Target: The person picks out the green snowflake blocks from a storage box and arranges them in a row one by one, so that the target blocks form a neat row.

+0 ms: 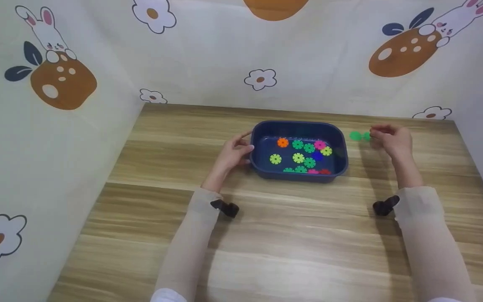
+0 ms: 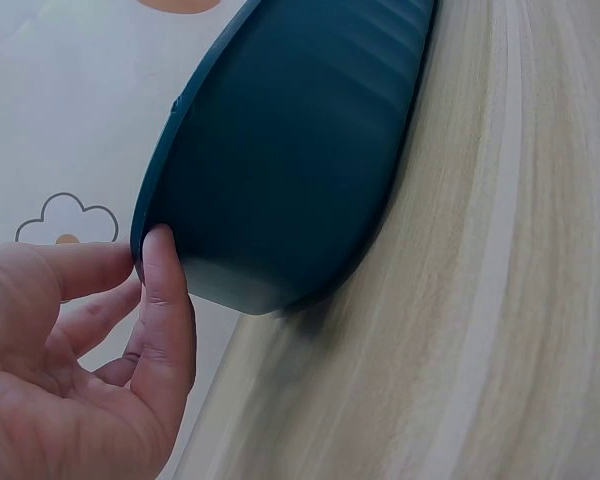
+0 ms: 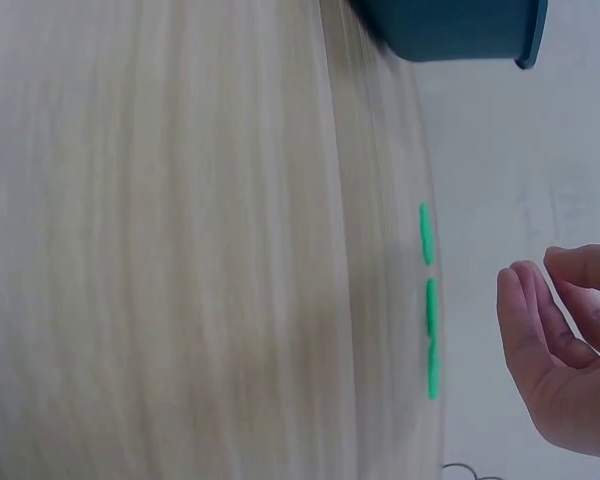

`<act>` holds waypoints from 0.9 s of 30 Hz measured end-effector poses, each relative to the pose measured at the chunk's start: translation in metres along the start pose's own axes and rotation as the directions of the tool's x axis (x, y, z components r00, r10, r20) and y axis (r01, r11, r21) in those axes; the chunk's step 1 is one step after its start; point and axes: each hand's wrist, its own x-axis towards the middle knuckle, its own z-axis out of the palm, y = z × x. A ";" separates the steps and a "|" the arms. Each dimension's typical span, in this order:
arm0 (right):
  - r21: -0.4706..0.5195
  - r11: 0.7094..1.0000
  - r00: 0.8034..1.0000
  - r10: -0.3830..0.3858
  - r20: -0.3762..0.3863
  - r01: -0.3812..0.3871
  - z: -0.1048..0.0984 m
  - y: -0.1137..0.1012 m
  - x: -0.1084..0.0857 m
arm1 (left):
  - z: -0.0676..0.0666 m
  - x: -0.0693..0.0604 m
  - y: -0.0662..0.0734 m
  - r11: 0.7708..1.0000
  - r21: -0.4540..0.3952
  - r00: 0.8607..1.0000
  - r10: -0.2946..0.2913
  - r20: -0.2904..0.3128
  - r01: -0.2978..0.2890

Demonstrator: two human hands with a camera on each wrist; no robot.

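A dark blue rectangular plastic basin (image 1: pixel 262 168) stands on the wooden table, holding several notched flower-shaped discs in orange, green, yellow, pink, red and blue, such as the orange disc (image 1: pixel 282 142). My left hand (image 1: pixel 232 154) pinches the basin's left rim; the left wrist view shows the thumb and a finger at the edge of the basin wall (image 2: pixel 280 150). To the right of the basin, green discs (image 1: pixel 355 136) lie flat on the table. Over them hovers my right hand (image 1: pixel 397 144), fingers loosely bent. In the right wrist view it holds nothing, apart from the green discs (image 3: pixel 431 308).
A cloth backdrop (image 1: pixel 208 54) printed with rabbits and flowers rises behind and beside the wooden table (image 1: pixel 266 235). Black wrist cameras are strapped to both forearms, the left camera (image 1: pixel 226 208) and the right camera (image 1: pixel 385 206).
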 end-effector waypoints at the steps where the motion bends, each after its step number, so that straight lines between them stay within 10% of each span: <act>1: 0.049 0.999 1.000 -0.012 0.008 0.011 0.001 -0.002 -0.001 | 0.000 0.000 0.000 1.000 -0.003 1.000 -0.001 0.002 0.001; 10: 0.312 0.949 0.994 -0.069 0.088 0.038 0.013 -0.028 -0.021 | 0.000 0.000 0.002 1.000 -0.016 1.000 -0.009 0.011 0.010; 27: 0.132 0.979 0.974 -0.175 0.148 0.155 0.048 -0.040 -0.020 | 0.000 0.001 0.001 1.000 -0.018 1.000 0.001 0.016 -0.001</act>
